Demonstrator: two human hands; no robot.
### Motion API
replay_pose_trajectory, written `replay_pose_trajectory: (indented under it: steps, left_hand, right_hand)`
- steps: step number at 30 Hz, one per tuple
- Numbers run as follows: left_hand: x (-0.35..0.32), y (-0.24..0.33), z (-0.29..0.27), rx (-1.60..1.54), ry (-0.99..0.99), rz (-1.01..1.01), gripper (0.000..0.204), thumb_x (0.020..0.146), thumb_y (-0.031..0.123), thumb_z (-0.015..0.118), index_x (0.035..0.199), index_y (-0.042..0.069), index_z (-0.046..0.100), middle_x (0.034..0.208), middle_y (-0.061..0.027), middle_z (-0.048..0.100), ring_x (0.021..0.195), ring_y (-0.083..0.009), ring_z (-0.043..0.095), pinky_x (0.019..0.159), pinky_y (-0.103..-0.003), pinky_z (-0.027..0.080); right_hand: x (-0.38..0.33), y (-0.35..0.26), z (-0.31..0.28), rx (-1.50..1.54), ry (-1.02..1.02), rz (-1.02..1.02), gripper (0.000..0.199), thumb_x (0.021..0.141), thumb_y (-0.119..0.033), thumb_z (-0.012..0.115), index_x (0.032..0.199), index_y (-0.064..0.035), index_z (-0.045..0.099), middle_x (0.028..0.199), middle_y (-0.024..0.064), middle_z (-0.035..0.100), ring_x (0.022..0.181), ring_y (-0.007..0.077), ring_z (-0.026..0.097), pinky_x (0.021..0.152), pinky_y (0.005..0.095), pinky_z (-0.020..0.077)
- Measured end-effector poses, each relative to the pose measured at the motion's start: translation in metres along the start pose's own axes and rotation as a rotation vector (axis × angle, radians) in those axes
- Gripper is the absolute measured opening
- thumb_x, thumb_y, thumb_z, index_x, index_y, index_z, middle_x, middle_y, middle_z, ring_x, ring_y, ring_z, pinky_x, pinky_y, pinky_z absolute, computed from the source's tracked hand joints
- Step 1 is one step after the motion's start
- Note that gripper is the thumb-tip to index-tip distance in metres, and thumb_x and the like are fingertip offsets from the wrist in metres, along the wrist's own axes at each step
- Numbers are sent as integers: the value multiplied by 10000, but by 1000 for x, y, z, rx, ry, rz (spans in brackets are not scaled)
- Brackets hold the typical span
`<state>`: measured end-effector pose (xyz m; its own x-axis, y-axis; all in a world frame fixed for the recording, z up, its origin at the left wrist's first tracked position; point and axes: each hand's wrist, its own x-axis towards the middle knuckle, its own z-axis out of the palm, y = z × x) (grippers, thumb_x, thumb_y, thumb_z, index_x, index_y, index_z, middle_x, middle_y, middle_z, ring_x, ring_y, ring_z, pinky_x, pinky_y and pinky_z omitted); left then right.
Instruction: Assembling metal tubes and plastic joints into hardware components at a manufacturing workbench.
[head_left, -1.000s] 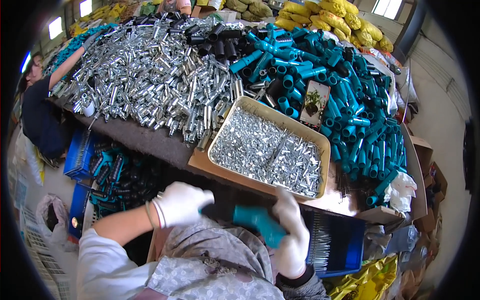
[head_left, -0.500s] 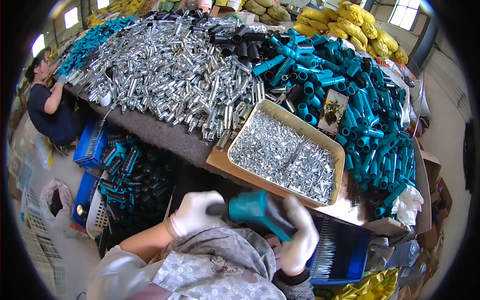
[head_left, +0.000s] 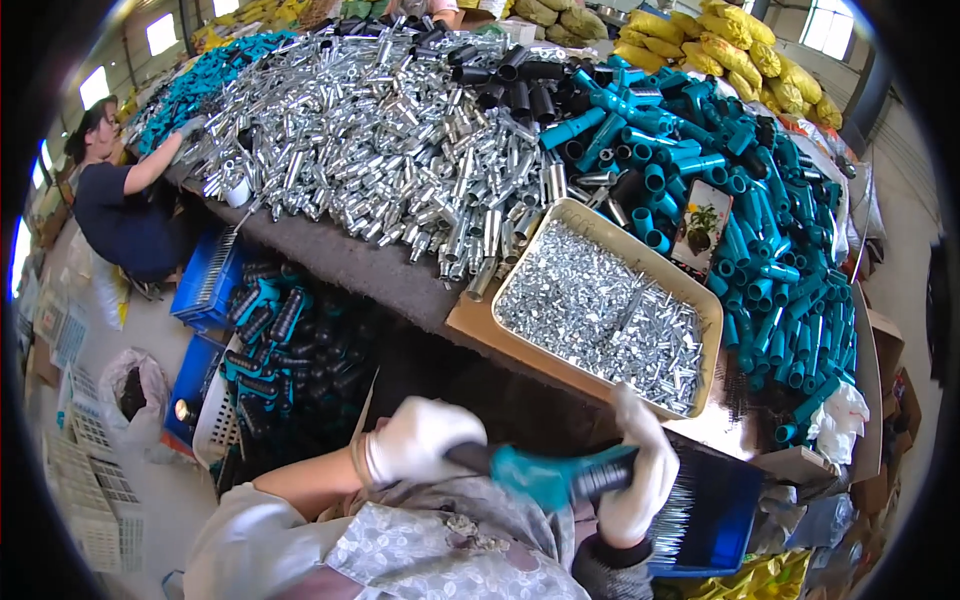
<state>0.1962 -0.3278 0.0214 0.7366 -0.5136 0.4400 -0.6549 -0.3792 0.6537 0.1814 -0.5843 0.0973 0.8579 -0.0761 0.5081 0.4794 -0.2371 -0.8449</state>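
- Left hand (head_left: 424, 440) grips a black piece (head_left: 467, 457) meeting the teal handle (head_left: 535, 480).
- Right hand (head_left: 645, 480) holds the handle's dark ribbed end.
- The handle sits between both hands, before the apron (head_left: 430, 555), near the tray (head_left: 713, 350).

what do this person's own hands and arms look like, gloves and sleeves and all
The left hand and right hand wear white gloves. A thin tan band circles the left wrist. The left sleeve is pale and stops short of the wrist; the right sleeve is dark grey.
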Motion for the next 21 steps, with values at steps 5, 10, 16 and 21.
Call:
replay_pose_trajectory:
  steps: [5,10,16,21]
  left_hand:
    - [-12,-2,11,277,-265,-44,238,806,320,747,922,126,673,766,-112,679,720,-327,694,640,-420,550]
    - [10,-4,-9,-110,19,-428,261,771,275,777,936,104,669,764,-127,681,733,-350,694,646,-416,552]
    - [4,16,-15,203,-140,-23,290,772,296,739,1005,143,655,804,-91,690,695,-318,679,625,-406,547]
    - [-7,2,1,-283,-299,-472,147,787,136,735,876,75,635,714,-136,643,659,-248,695,597,-374,517]
  right_hand:
    - [12,1,-2,123,-386,-183,219,889,-139,534,902,25,678,1119,223,677,1145,342,626,1097,490,396]
    - [-12,11,14,255,-198,-378,243,923,-210,584,908,2,701,1068,219,689,1145,390,618,1092,529,392]
    - [4,27,-11,203,-75,123,444,942,-218,460,1139,139,635,1137,250,677,1092,342,653,1034,448,453]
    - [8,15,9,-33,-127,-509,133,652,23,639,776,-19,666,733,114,662,691,292,635,698,353,525]
